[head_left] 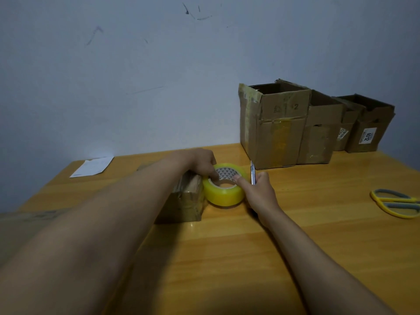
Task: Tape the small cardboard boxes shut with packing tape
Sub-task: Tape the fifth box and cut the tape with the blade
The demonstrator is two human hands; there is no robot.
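- Wooden table (227, 258) against a grey wall; broad bare wood nearest the viewer.
- Mid-table: small box (186, 201) under the left forearm, tape roll (223, 189) touching its right side.
- Left hand (200, 162) pinches the roll's rim.
- Right hand (259, 192) grips a knife (252, 172), one finger on the roll.
- Scissors (397, 203) at right edge.
- Paper (92, 167) at far-left edge.
- Open boxes (279, 128) line the wall.

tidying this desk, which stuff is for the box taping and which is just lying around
In use: tape roll, small box, knife, left hand, right hand, open boxes.
Lying about: yellow scissors, paper sheet.
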